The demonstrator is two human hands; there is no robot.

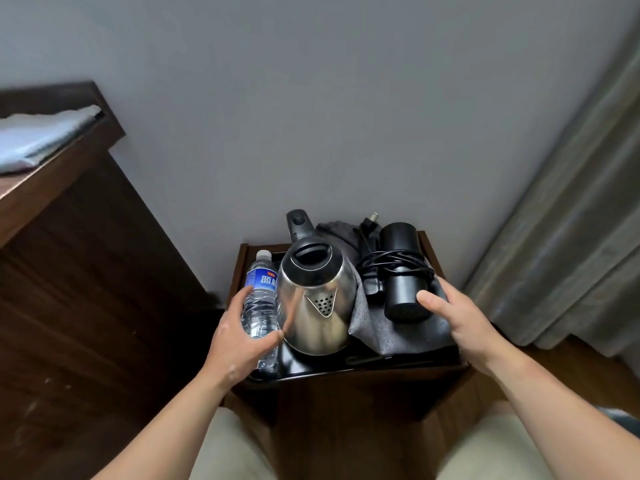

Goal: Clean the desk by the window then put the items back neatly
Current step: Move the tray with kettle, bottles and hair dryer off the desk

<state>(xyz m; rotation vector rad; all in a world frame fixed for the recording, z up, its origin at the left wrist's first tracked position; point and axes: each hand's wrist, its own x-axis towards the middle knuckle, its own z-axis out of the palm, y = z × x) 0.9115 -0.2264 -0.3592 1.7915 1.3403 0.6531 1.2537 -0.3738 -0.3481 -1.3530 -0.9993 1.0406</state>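
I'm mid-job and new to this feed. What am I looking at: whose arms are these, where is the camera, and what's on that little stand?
There is no machine here. These are a person's two bare arms, filmed by one wide-angle camera worn on the head and looking down. Below is a small dark wooden stand carrying a black tray. On it, left to right, are a water bottle, a steel kettle and a black hair dryer with its cord wound round it, lying on a grey cloth. The left hand grips the bottle. The right hand has its thumb against the dryer's near end; whether it grips is unclear.
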